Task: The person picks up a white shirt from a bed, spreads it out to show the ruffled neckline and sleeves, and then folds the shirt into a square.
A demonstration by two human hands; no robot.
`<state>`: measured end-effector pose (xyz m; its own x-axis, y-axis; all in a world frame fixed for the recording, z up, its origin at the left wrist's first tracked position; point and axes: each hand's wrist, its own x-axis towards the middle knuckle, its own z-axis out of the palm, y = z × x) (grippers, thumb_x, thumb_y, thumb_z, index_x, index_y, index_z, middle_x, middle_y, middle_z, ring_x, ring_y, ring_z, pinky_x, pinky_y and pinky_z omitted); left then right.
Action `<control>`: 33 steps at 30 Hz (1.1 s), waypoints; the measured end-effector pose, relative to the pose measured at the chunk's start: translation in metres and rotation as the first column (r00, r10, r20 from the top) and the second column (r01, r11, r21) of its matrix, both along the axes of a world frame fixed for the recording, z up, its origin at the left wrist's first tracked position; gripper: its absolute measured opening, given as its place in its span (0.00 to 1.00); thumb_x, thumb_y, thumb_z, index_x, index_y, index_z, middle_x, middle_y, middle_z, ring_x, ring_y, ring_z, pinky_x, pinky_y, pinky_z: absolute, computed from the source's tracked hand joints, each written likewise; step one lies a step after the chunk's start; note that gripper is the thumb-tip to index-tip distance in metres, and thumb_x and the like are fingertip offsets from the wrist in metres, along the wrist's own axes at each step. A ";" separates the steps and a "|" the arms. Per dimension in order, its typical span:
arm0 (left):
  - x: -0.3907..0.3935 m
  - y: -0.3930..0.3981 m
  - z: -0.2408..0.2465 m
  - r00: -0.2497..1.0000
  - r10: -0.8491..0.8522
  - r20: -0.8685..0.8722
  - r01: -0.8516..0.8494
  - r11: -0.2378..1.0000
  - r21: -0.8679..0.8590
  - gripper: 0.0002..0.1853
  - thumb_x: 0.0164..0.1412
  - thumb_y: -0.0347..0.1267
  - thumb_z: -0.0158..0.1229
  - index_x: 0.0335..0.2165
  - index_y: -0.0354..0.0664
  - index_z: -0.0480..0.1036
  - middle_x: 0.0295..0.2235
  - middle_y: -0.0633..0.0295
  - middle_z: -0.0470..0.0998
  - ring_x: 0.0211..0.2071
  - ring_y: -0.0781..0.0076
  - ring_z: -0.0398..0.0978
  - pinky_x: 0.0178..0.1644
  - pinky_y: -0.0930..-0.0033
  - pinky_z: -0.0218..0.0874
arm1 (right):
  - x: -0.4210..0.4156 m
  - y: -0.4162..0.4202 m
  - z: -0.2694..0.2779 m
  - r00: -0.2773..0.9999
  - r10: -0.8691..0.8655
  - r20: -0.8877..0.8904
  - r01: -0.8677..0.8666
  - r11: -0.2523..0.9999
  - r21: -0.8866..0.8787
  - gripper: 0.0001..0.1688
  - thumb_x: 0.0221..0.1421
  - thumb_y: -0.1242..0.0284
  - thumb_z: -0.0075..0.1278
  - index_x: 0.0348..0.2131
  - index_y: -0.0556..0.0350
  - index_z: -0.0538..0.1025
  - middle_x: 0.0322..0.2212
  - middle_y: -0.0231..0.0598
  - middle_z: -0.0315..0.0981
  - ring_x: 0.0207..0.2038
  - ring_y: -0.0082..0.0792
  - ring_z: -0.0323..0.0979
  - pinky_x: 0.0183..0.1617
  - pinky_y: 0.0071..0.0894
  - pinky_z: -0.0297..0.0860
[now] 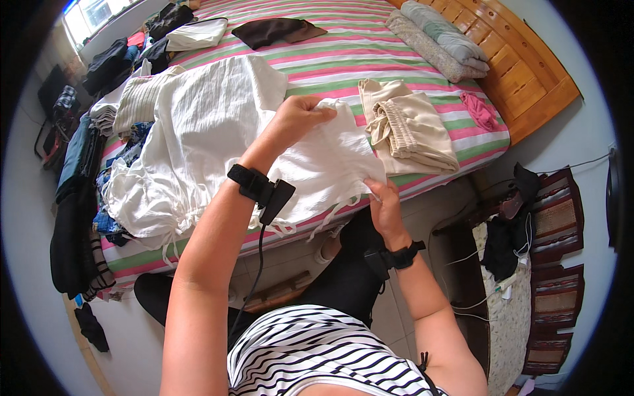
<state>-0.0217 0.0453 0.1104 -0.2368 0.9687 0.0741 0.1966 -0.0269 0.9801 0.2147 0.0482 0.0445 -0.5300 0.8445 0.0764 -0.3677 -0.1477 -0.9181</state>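
Note:
A white crinkled-fabric garment (208, 109) with drawstring ties lies spread across the bed in front of me. My left hand (307, 115) pinches the upper edge of its right part between thumb and fingers. Lower and to the right, my right hand (384, 200) grips the near corner of that same part. The cloth between both hands looks lifted and fairly flat. Ties hang from its gathered hem over the bed's front edge. Just right of the garment lies a folded pair of beige drawstring trousers (411, 131), apart from my hands.
The bed's striped sheet (346, 64) bears a dark cloth (277, 32), rolled bedding (441, 42) and a small pink cloth (478, 110). Folded dark clothes (74, 198) are stacked along the left edge. A wooden bench (510, 297) holding cables and black cloth stands at the right.

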 end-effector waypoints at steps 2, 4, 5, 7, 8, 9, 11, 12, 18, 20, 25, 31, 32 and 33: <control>0.002 0.000 0.004 1.000 -0.022 -0.015 0.022 1.000 -0.007 0.15 0.54 0.38 0.60 0.29 0.33 0.76 0.20 0.73 0.69 0.22 0.86 0.63 0.25 0.77 0.55 | 0.007 0.010 -0.023 0.996 0.078 -0.031 -0.080 0.993 -0.084 0.17 0.58 0.70 0.38 0.38 0.65 0.74 0.35 0.39 0.75 0.39 0.32 0.72 0.44 0.31 0.66; -0.002 0.001 0.001 0.999 -0.031 -0.029 0.031 0.999 -0.011 0.14 0.56 0.38 0.60 0.30 0.35 0.76 0.22 0.73 0.71 0.23 0.87 0.65 0.26 0.79 0.57 | 0.003 0.008 -0.022 0.988 0.126 -0.085 -0.140 0.973 -0.181 0.19 0.60 0.67 0.37 0.39 0.65 0.73 0.34 0.40 0.75 0.38 0.33 0.72 0.43 0.33 0.67; -0.004 0.003 0.000 0.999 -0.019 -0.035 0.018 1.000 -0.014 0.14 0.56 0.38 0.60 0.30 0.35 0.75 0.22 0.73 0.71 0.24 0.87 0.65 0.27 0.79 0.58 | 0.001 0.005 -0.020 0.985 0.127 -0.120 -0.152 0.960 -0.237 0.20 0.60 0.66 0.36 0.39 0.64 0.73 0.34 0.41 0.75 0.36 0.33 0.72 0.42 0.34 0.68; -0.007 0.010 -0.009 0.999 0.002 -0.041 -0.003 1.000 -0.016 0.16 0.56 0.39 0.60 0.30 0.34 0.75 0.21 0.73 0.70 0.25 0.87 0.65 0.28 0.78 0.59 | 0.000 0.001 -0.020 0.972 0.167 -0.167 -0.213 0.925 -0.316 0.21 0.62 0.63 0.35 0.40 0.61 0.73 0.32 0.40 0.75 0.33 0.34 0.73 0.38 0.36 0.69; -0.009 0.014 -0.013 0.993 0.041 -0.110 -0.045 0.999 -0.029 0.16 0.55 0.39 0.60 0.32 0.34 0.75 0.22 0.68 0.72 0.25 0.81 0.68 0.30 0.75 0.60 | 0.001 0.003 -0.030 0.961 0.209 -0.184 -0.261 0.903 -0.341 0.21 0.62 0.62 0.34 0.40 0.60 0.73 0.31 0.39 0.75 0.31 0.33 0.73 0.35 0.36 0.70; -0.010 0.018 -0.019 0.981 0.075 -0.177 -0.084 0.996 -0.042 0.16 0.53 0.39 0.60 0.33 0.35 0.76 0.23 0.62 0.74 0.26 0.75 0.71 0.31 0.71 0.62 | 0.002 0.002 -0.034 0.948 0.246 -0.201 -0.306 0.878 -0.368 0.22 0.62 0.61 0.34 0.40 0.58 0.72 0.31 0.38 0.76 0.29 0.33 0.74 0.33 0.36 0.71; -0.010 0.022 -0.034 0.892 0.219 -0.397 -0.199 0.976 0.092 0.17 0.51 0.38 0.59 0.35 0.36 0.76 0.26 0.54 0.77 0.28 0.65 0.74 0.34 0.66 0.65 | 0.003 0.002 -0.039 0.980 0.185 -0.074 -0.197 0.857 -0.477 0.22 0.63 0.59 0.35 0.38 0.55 0.73 0.30 0.38 0.76 0.27 0.32 0.74 0.29 0.34 0.72; -0.006 0.019 -0.040 0.786 0.334 -0.520 -0.241 0.941 0.238 0.17 0.50 0.37 0.59 0.36 0.38 0.75 0.29 0.52 0.77 0.30 0.61 0.75 0.35 0.64 0.65 | 0.004 0.001 -0.037 0.984 0.174 -0.026 -0.164 0.857 -0.489 0.22 0.63 0.58 0.35 0.39 0.55 0.73 0.30 0.38 0.76 0.27 0.32 0.74 0.29 0.34 0.72; 0.031 -0.039 -0.039 0.850 0.067 -0.522 -0.024 0.996 0.088 0.11 0.52 0.32 0.58 0.35 0.41 0.75 0.28 0.56 0.78 0.31 0.64 0.76 0.35 0.65 0.66 | 0.019 -0.009 -0.016 0.976 0.209 -0.068 -0.214 0.840 -0.498 0.27 0.63 0.56 0.34 0.50 0.57 0.65 0.42 0.45 0.73 0.40 0.37 0.75 0.40 0.35 0.73; 0.050 -0.061 -0.047 0.901 -0.142 -0.411 0.136 0.990 -0.043 0.09 0.54 0.30 0.58 0.34 0.38 0.76 0.24 0.58 0.78 0.27 0.75 0.74 0.33 0.72 0.66 | 0.022 -0.018 -0.010 0.980 0.179 -0.087 -0.199 0.844 -0.498 0.27 0.64 0.56 0.34 0.51 0.58 0.64 0.43 0.45 0.72 0.42 0.37 0.74 0.44 0.37 0.72; 0.093 -0.091 -0.059 0.969 -0.195 -0.154 0.151 0.954 -0.259 0.14 0.54 0.33 0.62 0.34 0.32 0.73 0.26 0.59 0.78 0.30 0.76 0.75 0.35 0.74 0.66 | 0.029 -0.031 -0.013 0.985 0.147 -0.091 -0.172 0.902 -0.397 0.32 0.57 0.76 0.35 0.60 0.64 0.54 0.53 0.42 0.63 0.55 0.32 0.63 0.56 0.29 0.60; 0.111 -0.087 -0.098 0.996 0.012 -0.084 -0.022 0.992 -0.125 0.10 0.50 0.26 0.61 0.32 0.31 0.72 0.26 0.60 0.77 0.29 0.79 0.73 0.34 0.76 0.64 | 0.020 -0.038 -0.015 0.990 0.138 -0.013 -0.137 0.958 -0.252 0.36 0.52 0.85 0.39 0.60 0.66 0.52 0.54 0.42 0.62 0.55 0.29 0.63 0.56 0.23 0.59; 0.110 -0.086 -0.099 0.996 0.016 -0.086 -0.027 0.991 -0.132 0.09 0.50 0.25 0.60 0.32 0.31 0.72 0.26 0.61 0.77 0.28 0.80 0.72 0.33 0.76 0.64 | 0.018 -0.038 -0.020 0.993 0.121 -0.003 -0.119 0.967 -0.223 0.34 0.54 0.84 0.41 0.59 0.67 0.54 0.52 0.41 0.65 0.52 0.28 0.65 0.54 0.22 0.60; 0.109 -0.086 -0.095 0.996 0.019 -0.091 -0.032 0.990 -0.139 0.09 0.50 0.24 0.60 0.32 0.30 0.73 0.25 0.62 0.77 0.28 0.81 0.71 0.33 0.76 0.64 | 0.016 -0.037 -0.023 0.995 0.104 0.003 -0.101 0.976 -0.195 0.31 0.55 0.83 0.43 0.58 0.67 0.57 0.50 0.39 0.67 0.50 0.27 0.67 0.52 0.20 0.62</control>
<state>0.0876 -0.0410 0.0151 -0.2598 0.9648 -0.0402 0.2825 0.1157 0.9522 0.2310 0.0107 0.0211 -0.6145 0.7836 -0.0914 -0.3290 -0.3598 -0.8731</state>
